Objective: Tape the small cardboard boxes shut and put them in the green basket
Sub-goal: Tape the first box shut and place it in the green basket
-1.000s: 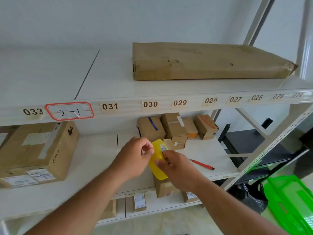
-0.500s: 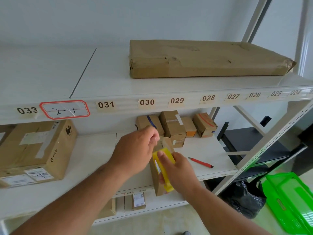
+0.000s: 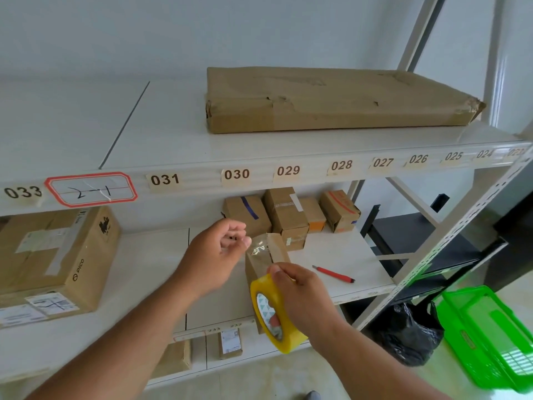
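My right hand grips a yellow roll of clear tape in front of the middle shelf. My left hand pinches the free end of the tape strip, stretched out above a small cardboard box that stands on the shelf, partly hidden by the roll and my right hand. Several more small cardboard boxes stand at the back of the same shelf. The green basket lies on the floor at the lower right.
A red pen lies on the middle shelf right of the box. A large box sits at the left, a long flat carton on the top shelf. A black bag lies beside the basket.
My right hand has drawn the roll down and toward me while my left hand kept the tape end high, so a strip of clear tape is now pulled out over the box.
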`<state>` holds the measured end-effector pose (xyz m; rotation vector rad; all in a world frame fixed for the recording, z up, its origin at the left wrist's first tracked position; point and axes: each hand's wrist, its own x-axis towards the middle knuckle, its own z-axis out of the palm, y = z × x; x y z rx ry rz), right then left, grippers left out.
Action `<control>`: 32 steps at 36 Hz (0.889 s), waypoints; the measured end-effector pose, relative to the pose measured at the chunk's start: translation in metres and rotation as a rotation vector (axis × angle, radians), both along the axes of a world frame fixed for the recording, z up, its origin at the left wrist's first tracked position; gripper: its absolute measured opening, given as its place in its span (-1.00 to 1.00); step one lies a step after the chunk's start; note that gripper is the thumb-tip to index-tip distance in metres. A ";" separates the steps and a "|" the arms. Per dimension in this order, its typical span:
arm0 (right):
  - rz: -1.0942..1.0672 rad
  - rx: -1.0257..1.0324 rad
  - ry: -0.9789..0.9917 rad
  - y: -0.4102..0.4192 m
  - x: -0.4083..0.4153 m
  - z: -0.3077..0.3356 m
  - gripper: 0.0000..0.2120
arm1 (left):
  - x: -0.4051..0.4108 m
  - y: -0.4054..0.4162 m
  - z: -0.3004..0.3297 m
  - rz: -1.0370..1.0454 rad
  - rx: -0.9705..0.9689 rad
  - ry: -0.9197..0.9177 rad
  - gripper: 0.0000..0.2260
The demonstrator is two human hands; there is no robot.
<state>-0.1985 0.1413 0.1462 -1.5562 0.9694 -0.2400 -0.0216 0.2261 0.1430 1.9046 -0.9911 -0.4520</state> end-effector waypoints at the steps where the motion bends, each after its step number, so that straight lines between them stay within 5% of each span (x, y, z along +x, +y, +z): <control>1: -0.004 0.001 0.001 0.000 0.000 0.001 -0.76 | -0.002 0.001 -0.002 0.048 -0.032 0.076 -0.81; 4: -0.022 0.003 -0.003 -0.002 0.000 0.003 -0.76 | -0.016 0.008 -0.008 0.093 -0.049 0.342 -0.73; 12: -0.029 -0.012 -0.019 0.004 0.000 0.008 -0.71 | -0.046 0.011 -0.022 -0.065 0.028 0.452 -0.19; 14: -0.024 0.016 -0.032 0.007 0.001 0.008 -0.63 | -0.051 0.008 -0.026 -0.028 0.026 0.392 -0.24; 20: -0.052 -0.004 0.021 0.006 0.001 0.000 -0.79 | -0.052 -0.001 -0.026 0.191 -0.107 0.295 -0.93; 25: -0.033 -0.062 0.061 0.006 -0.002 -0.004 -0.79 | -0.054 -0.007 -0.022 0.215 -0.144 0.406 -0.82; 32: -0.005 0.048 0.074 0.006 -0.019 -0.003 -0.64 | -0.046 -0.020 -0.023 0.147 -0.105 0.284 -0.81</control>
